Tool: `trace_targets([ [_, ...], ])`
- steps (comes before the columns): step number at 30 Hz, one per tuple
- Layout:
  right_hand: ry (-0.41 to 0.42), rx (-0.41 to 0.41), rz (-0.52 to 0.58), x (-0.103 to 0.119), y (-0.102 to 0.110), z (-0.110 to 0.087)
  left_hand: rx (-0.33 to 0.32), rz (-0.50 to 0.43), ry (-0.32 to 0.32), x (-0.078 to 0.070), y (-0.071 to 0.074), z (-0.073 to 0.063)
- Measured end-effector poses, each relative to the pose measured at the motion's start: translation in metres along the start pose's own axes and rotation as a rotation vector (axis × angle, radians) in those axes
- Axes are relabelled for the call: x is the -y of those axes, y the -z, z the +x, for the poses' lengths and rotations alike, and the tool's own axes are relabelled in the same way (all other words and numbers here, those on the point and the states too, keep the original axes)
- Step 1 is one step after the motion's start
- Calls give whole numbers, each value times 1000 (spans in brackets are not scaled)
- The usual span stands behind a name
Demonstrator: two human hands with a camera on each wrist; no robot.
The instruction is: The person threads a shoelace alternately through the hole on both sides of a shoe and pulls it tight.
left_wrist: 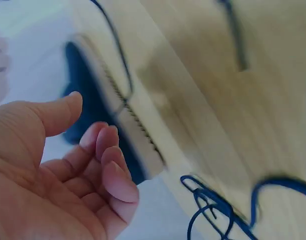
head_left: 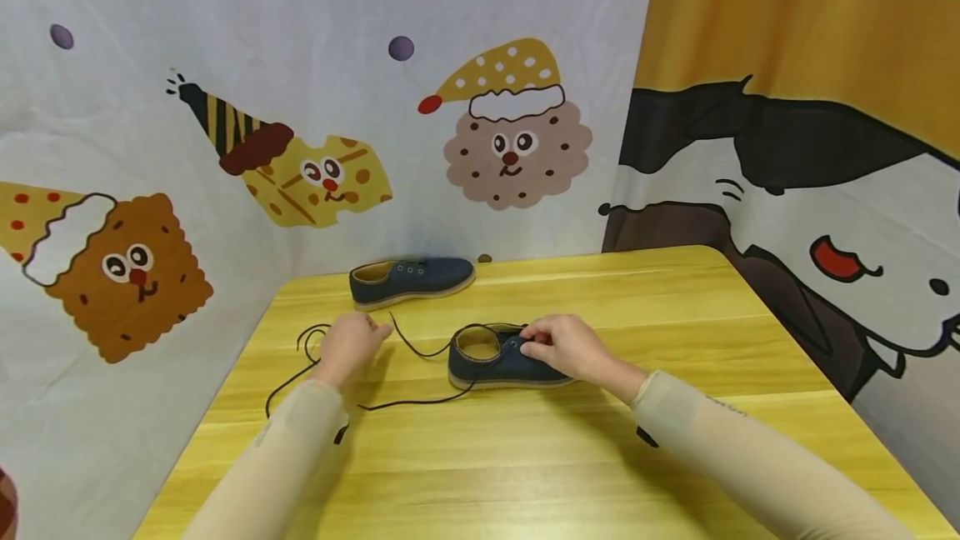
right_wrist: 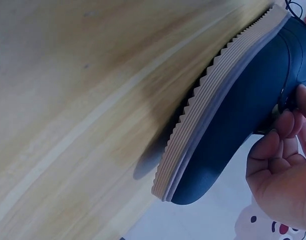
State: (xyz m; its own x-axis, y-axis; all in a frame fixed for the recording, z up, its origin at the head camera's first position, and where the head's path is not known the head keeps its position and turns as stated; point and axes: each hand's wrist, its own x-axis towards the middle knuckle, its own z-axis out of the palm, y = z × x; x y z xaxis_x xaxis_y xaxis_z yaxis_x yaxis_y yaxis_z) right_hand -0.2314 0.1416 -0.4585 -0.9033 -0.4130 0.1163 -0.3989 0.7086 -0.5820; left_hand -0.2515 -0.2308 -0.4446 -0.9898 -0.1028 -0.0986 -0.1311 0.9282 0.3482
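A dark blue shoe (head_left: pixel 517 371) with a pale sole stands on the table, toe to the right. My right hand (head_left: pixel 567 347) is at its eyelets, thumb and fingertips pinching the dark shoelace (head_left: pixel 416 402) there. In the right wrist view these fingers sit over the lacing of the shoe (right_wrist: pixel 227 125), partly hiding it. Two lace ends trail out to the left across the table. My left hand (head_left: pixel 348 348) hovers left of the shoe, near one lace end, holding nothing. Its fingers are loosely bent and the thumb stands apart in the left wrist view.
A matching blue shoe (head_left: pixel 431 277) stands near the table's back edge, its eyelets bare of lace. A second dark lace (left_wrist: pixel 207 197) lies loosely looped on the wooden table (head_left: pixel 480 473), partly behind my left hand. A printed curtain (head_left: pixel 337 65) hangs behind the table.
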Motion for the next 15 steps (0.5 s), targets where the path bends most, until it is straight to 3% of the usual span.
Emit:
trace_targets([
  [3, 5, 8, 8, 1, -1, 0, 1, -9, 24, -5, -10, 24],
  [6, 5, 19, 19, 2, -3, 0, -9, -44, 86, -7, -19, 39],
  [10, 0, 10, 18, 1, -3, -1, -25, -86, 144, -11, -28, 51],
  [15, 1, 3, -6, -2, 0, -1, -23, -61, 164, -16, -34, 61],
])
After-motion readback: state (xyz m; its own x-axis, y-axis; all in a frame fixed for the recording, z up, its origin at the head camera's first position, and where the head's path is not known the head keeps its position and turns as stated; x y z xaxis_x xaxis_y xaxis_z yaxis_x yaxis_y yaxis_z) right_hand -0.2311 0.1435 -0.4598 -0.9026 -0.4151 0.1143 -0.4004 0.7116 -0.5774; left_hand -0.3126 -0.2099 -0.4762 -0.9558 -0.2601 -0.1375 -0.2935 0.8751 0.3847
